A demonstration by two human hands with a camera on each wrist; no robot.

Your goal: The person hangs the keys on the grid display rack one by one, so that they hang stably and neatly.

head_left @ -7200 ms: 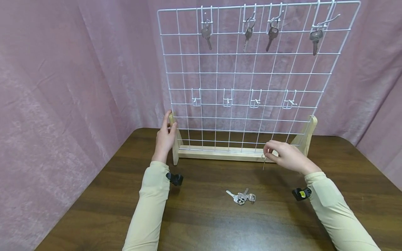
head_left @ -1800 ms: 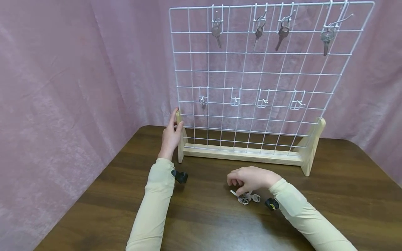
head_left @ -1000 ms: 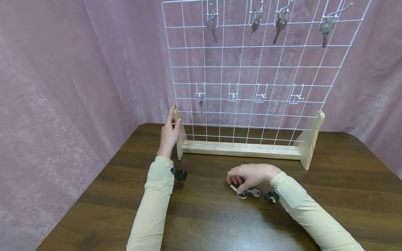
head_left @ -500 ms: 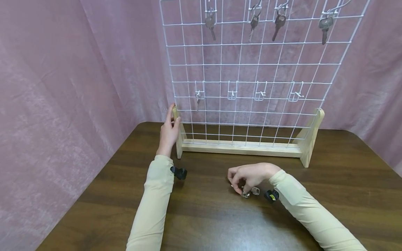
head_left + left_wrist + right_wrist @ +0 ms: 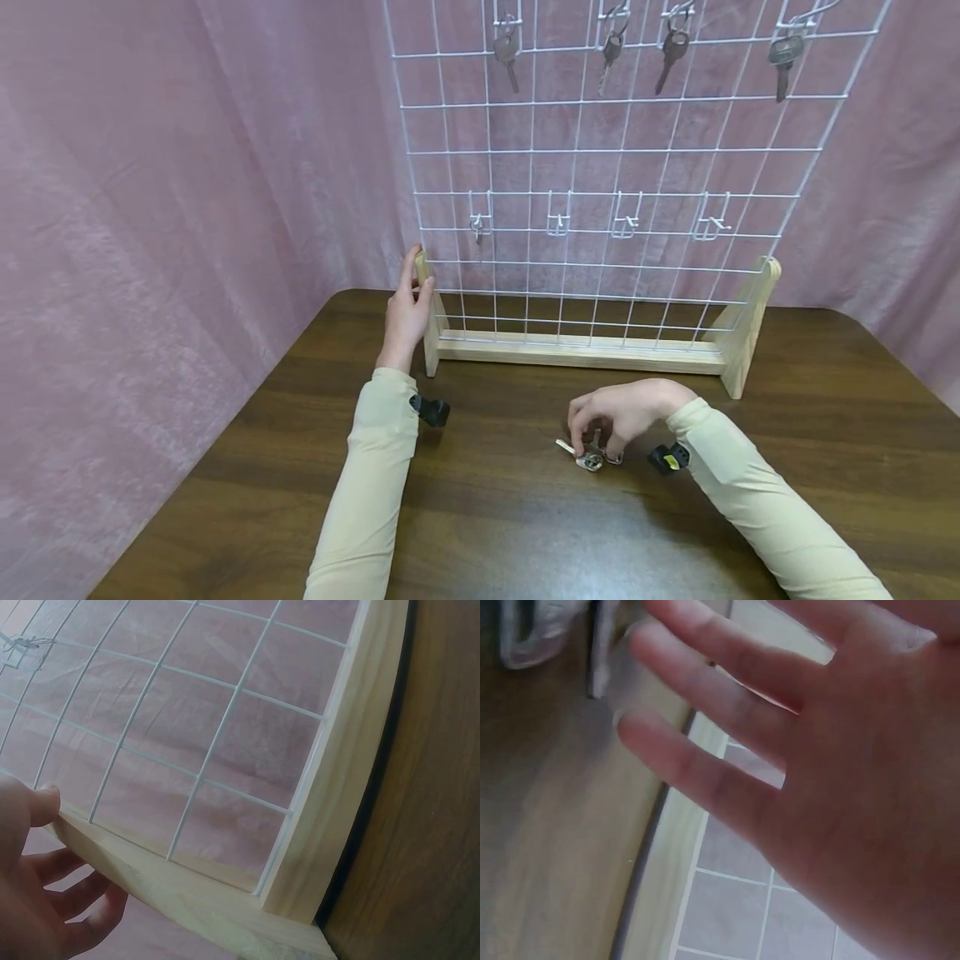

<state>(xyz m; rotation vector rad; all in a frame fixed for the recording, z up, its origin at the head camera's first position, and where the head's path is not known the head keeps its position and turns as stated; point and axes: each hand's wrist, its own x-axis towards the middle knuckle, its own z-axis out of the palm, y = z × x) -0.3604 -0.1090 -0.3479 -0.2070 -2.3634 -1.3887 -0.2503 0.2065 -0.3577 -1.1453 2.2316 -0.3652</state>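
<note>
A few loose keys (image 5: 589, 462) with rings lie together on the brown table. My right hand (image 5: 628, 407) is over them, index finger and thumb apart and touching among the keys. In the right wrist view its other fingers (image 5: 697, 769) are extended, and blurred keys (image 5: 540, 637) show in the corner. My left hand (image 5: 405, 321) grips the left wooden upright (image 5: 431, 346) of a stand, thumb on one side and fingers on the other. The stand bears a white wire grid (image 5: 637, 152). A small key (image 5: 478, 235) hangs on the leftmost lower hook.
Several larger keys hang from the upper hooks, among them a broad-headed key (image 5: 785, 52) at the right. Three lower hooks, such as the rightmost hook (image 5: 708, 227), bear no key. A pink curtain (image 5: 187, 208) surrounds the table (image 5: 487, 517).
A small key, pinched in my right hand earlier, now hangs on the leftmost lower hook. The right hand has moved to the loose keys; its index finger and thumb have just spread. The left hand stays.
</note>
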